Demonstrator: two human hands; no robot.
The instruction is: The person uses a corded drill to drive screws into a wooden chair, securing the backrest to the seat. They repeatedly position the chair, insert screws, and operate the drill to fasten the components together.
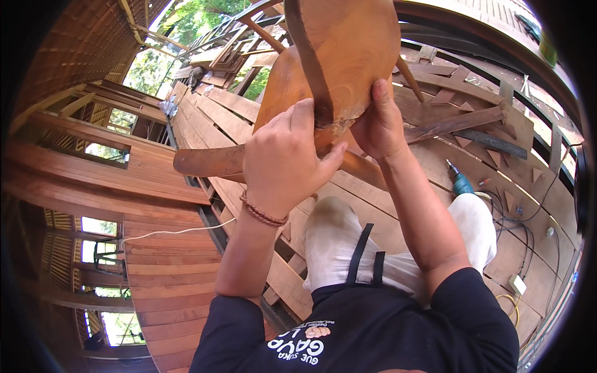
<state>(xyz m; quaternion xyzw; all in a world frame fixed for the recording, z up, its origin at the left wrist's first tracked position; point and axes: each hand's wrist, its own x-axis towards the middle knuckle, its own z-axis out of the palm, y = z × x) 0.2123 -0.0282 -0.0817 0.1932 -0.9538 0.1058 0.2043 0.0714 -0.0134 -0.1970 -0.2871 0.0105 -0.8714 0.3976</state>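
Observation:
A brown wooden chair [357, 56] is tilted in front of me, its smooth curved panels and legs pointing several ways. My left hand [280, 152] is closed round the chair's joint, fingers curled at the lower end of a dark curved strip [311, 59]. On the other side of that joint, my right hand [379, 124] grips the panel's edge, thumb upright against the wood and fingers partly hidden behind it. The wood between my hands looks rough and chipped. A rounded wooden arm [208, 161] of the chair sticks out to the left.
A teal power tool [460, 180] lies on the plank floor [348, 193] near my right knee, with black cables trailing to a white power box [517, 285]. Wood offcuts [457, 124] are scattered at the far right. Stacked boards [227, 53] lie at the back left.

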